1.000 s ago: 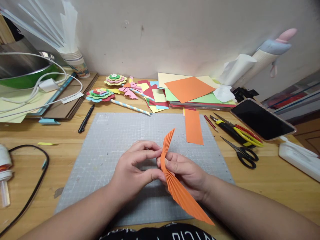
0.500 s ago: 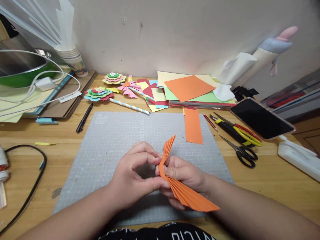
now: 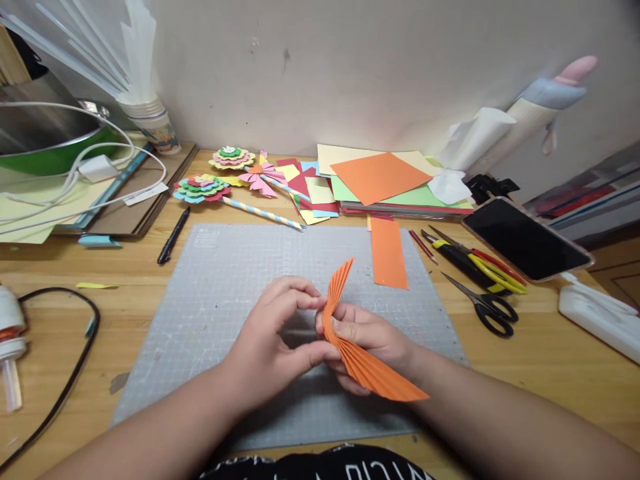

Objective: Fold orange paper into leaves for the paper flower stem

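Between my two hands is a pleated strip of orange paper, pinched at its middle so that both ends fan out. One fan points up and away, the longer one down to the right. My right hand grips the pinched part, its thumb on top of the folds. With fingertips above and thumb below, my left hand holds the same paper from the left side. Some of the right fingers are hidden behind the pleats. Both hands are above the grey cutting mat.
A flat orange strip lies at the mat's far edge. Scissors, a utility knife and a phone sit to the right. Paper flowers, a black pen and a glue gun are on the left.
The pleated paper has tipped slightly upward, its lower fan rising and shifting a little left. Both hands keep their hold. The whole view has moved slightly.
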Tool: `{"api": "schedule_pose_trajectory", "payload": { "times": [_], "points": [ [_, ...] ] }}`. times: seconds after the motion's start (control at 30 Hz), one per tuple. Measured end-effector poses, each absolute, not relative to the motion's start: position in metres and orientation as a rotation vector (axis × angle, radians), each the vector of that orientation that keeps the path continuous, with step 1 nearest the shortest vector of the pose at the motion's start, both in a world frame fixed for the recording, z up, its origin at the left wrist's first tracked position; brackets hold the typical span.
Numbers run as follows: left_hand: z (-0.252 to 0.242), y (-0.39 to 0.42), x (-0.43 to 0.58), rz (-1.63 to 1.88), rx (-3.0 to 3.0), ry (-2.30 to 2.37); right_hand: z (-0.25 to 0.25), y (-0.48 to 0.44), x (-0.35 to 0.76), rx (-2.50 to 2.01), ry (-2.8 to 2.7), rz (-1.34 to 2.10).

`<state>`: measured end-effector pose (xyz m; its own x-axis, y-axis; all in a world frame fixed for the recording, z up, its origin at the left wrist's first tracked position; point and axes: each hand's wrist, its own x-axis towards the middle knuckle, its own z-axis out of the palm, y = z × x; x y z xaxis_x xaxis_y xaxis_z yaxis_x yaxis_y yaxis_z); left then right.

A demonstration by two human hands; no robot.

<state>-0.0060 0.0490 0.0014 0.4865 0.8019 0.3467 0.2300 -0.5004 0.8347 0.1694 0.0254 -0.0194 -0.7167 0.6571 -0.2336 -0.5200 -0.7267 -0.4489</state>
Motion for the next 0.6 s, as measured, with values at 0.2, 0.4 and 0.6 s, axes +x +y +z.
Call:
{"api": "schedule_pose_trajectory", "payload": {
  "times": [0.2, 0.4, 0.6],
  "points": [
    [0.003, 0.054, -0.008, 0.750, 2.133, 0.826, -0.017, 0.024, 0.171, -0.541, -0.522, 2.406],
    [0.004, 0.051, -0.008, 0.666, 2.189, 0.759, -0.023, 0.028, 0.172, -0.491, -0.528, 2.470],
    [0.000, 0.050, -0.010, 0.552, 2.271, 0.730, -0.028, 0.028, 0.173, -0.522, -0.511, 2.538]
  ]
}}
